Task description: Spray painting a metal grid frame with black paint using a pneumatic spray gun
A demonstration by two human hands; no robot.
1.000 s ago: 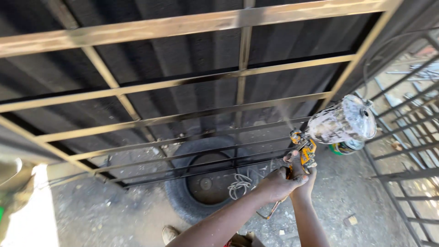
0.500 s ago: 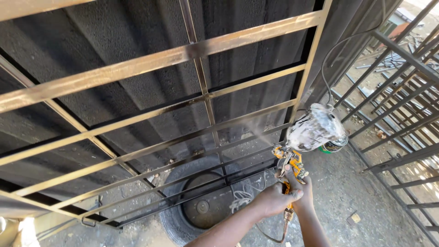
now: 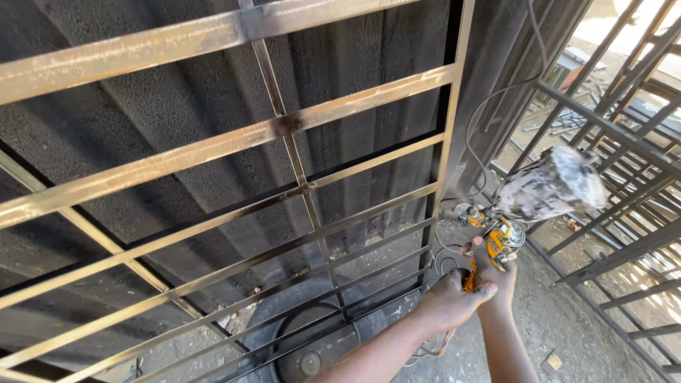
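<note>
- Black corrugated sheeting (image 3: 177, 128) filled the background, with a metal grille frame (image 3: 298, 184) leaning across it and an old tyre (image 3: 305, 340) on the ground below.
- Both hands were low on the right: left hand (image 3: 450, 301) and right hand (image 3: 496, 276) were wrapped together round the grip of the yellow spray gun (image 3: 493, 237).
- The paint-spattered cup (image 3: 550, 188) sat above the hands, tilted up to the right.
- The nozzle pointed left at the frame's right upright (image 3: 447, 163), just beside it.
- More dark grilles (image 3: 624, 184) stood on the right.
</note>
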